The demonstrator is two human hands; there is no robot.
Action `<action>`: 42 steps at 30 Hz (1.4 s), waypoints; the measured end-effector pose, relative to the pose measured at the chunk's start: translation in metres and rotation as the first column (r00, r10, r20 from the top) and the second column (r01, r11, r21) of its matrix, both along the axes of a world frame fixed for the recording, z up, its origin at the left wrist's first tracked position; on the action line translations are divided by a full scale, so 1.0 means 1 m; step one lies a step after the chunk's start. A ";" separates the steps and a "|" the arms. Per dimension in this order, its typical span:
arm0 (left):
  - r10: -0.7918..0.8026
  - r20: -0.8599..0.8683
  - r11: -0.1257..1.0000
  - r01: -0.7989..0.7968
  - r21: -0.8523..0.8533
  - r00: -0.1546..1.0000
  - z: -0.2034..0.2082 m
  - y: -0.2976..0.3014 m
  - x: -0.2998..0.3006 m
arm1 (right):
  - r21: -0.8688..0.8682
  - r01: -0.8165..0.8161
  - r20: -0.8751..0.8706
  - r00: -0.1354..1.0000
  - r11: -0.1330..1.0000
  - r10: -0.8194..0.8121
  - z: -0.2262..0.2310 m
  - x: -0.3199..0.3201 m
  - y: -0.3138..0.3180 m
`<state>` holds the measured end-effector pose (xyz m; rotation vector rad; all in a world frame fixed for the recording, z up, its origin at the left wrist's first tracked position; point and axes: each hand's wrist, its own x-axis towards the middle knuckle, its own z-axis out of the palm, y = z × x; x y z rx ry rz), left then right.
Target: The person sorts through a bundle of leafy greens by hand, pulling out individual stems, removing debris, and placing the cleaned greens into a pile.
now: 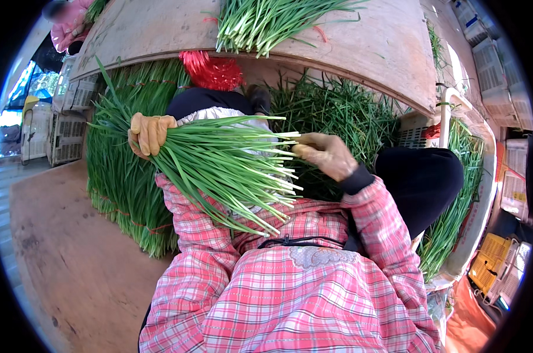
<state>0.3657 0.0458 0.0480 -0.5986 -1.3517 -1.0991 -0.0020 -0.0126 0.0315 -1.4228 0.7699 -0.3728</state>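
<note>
A loose fan of garlic chives [225, 165] lies across my lap, its white stem ends pointing right and its green leaf tips to the left. My left hand [150, 135], in a tan glove, is closed round the leafy part. At the white ends, my right hand [328, 154] has thumb and fingers pinched together on a stem end near the top edge of the fan. Exactly how many stems are between those fingertips is hidden.
A wooden board [372, 47] ahead carries another chive bunch [266, 23]. Red ties [213, 70] hang at its edge. Tied bundles [131, 194] stack at left; loose greens [331, 112] lie beyond my right hand. A white-rimmed tub [484, 194] stands right. Another person [69, 26] is far left.
</note>
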 end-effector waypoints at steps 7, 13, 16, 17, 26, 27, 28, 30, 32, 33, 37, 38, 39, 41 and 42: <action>-0.047 0.060 0.996 0.051 -0.067 0.997 0.006 -0.010 -0.001 | 0.398 -0.019 0.236 0.968 0.917 -0.082 -0.001 0.035 0.013; -0.031 -0.077 0.999 0.031 0.006 0.997 0.000 0.003 -0.005 | 0.580 -0.059 0.282 0.950 0.813 -0.132 0.005 0.028 0.015; 0.014 -0.028 0.999 -0.013 0.031 1.000 0.004 -0.001 -0.009 | 0.728 -0.074 0.267 0.946 0.682 -0.183 0.003 0.033 0.023; 0.022 -0.039 0.999 -0.020 0.041 0.999 0.005 -0.001 -0.011 | 0.679 -0.083 0.264 0.955 0.730 -0.136 0.002 0.033 0.022; -0.067 -0.132 0.998 0.070 0.012 0.989 0.006 0.000 -0.021 | 0.297 -0.111 0.152 0.986 0.948 0.068 0.014 0.020 0.025; -0.039 -0.081 0.999 0.040 0.009 0.996 0.007 -0.001 -0.019 | 0.330 -0.135 0.137 0.986 0.934 0.095 0.014 0.012 0.025; -0.010 -0.029 1.000 0.010 0.004 1.000 0.009 -0.001 -0.015 | 0.281 -0.136 0.168 0.982 0.950 0.091 0.011 0.008 0.028; 0.019 -0.009 1.000 -0.019 0.011 1.000 0.010 -0.001 -0.014 | 0.236 -0.150 0.134 0.984 0.960 0.121 0.012 -0.002 0.027; 0.014 -0.072 0.999 -0.012 0.035 0.997 0.006 -0.002 -0.019 | 0.120 -0.087 -0.025 0.996 0.989 0.091 -0.006 -0.012 0.023; 0.014 -0.091 0.999 -0.011 0.038 0.996 0.004 -0.001 -0.017 | 0.071 0.015 -0.125 0.992 0.997 -0.006 -0.022 -0.018 0.019; -0.018 -0.125 1.000 0.021 0.019 0.992 0.001 0.003 -0.011 | -0.049 0.042 -0.306 0.950 0.998 -0.055 -0.033 -0.019 -0.011; -0.038 -0.119 0.999 0.039 0.008 0.992 0.002 0.004 -0.011 | -0.054 0.020 -0.211 0.977 0.998 -0.031 -0.031 -0.009 -0.013; -0.034 -0.136 0.999 0.036 0.015 0.990 0.001 0.003 -0.013 | -0.066 0.006 -0.118 0.993 0.998 -0.014 -0.027 0.001 -0.016; -0.025 -0.141 0.999 0.030 0.028 0.990 0.002 0.000 -0.016 | 0.036 -0.058 0.014 0.998 0.998 0.058 -0.037 0.021 -0.021; -0.018 -0.129 0.999 0.023 0.036 0.991 0.003 -0.001 -0.016 | 0.147 -0.120 0.062 0.992 0.982 0.112 -0.040 0.035 -0.021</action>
